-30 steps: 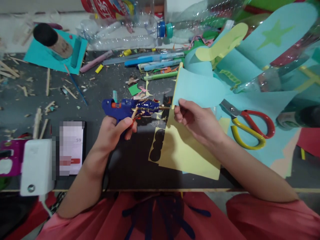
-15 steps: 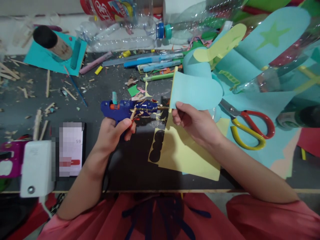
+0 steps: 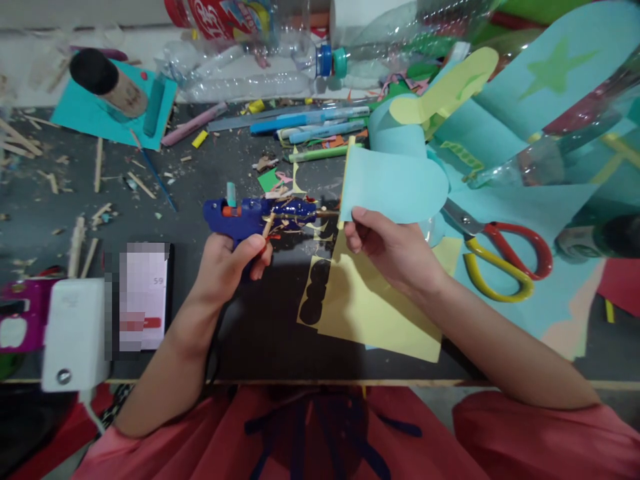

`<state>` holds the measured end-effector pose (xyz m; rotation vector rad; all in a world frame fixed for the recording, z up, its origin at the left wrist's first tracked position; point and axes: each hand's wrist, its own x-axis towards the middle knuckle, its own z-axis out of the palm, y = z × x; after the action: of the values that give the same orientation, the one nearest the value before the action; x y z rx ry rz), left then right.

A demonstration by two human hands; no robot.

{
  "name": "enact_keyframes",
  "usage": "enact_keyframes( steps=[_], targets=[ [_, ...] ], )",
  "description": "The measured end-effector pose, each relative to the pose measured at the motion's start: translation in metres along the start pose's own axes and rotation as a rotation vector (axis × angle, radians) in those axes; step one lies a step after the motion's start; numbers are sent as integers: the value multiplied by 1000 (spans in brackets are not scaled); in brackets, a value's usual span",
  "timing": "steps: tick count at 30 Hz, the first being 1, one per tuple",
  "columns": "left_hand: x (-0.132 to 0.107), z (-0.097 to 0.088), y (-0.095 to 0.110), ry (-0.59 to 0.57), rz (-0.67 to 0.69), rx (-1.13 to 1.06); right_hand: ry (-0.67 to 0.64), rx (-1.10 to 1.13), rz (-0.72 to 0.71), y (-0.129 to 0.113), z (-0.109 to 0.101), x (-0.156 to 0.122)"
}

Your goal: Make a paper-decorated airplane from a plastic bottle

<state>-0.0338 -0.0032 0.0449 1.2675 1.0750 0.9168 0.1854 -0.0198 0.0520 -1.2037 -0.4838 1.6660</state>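
My left hand (image 3: 235,263) is wrapped round the handle of a blue hot glue gun (image 3: 240,215), with a thin wooden stick under the thumb. The gun's metal nozzle points right and meets, or nearly meets, the yellow edge strip of a light blue paper piece (image 3: 395,183). Between thumb and fingers, my right hand (image 3: 383,240) pinches the lower left corner of that rounded paper. Under the right hand lies a yellow paper sheet (image 3: 385,307). Scissors (image 3: 500,247) with one red and one yellow handle rest to its right.
Along the back lie clear plastic bottles (image 3: 250,70) and several pens (image 3: 310,123). At left are a phone (image 3: 145,287), a white power bank (image 3: 75,333) and a black-capped bottle (image 3: 110,83). Wood scraps litter the dark table (image 3: 260,340). More blue paper shapes (image 3: 555,73) stand at right.
The view has shifted slightly. Both hands keep their holds, and the nozzle stays by the paper's yellow edge.
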Motion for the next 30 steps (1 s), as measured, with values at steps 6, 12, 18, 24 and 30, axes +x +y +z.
enact_keyframes(
  steps=[6,12,18,24,30],
  targets=[
    [0,1,1,24,-10,6,-1,1,5,1,1,-1],
    [2,3,2,32,0,-3,3,-20,21,-1,2,-2],
    [1,2,0,41,2,0,5,-50,1,2,0,-4],
    [1,2,-1,41,5,-31,-13,-91,22,1,1,-5],
    [0,2,0,55,-2,-30,-21,-110,21,1,2,-4]
  ],
)
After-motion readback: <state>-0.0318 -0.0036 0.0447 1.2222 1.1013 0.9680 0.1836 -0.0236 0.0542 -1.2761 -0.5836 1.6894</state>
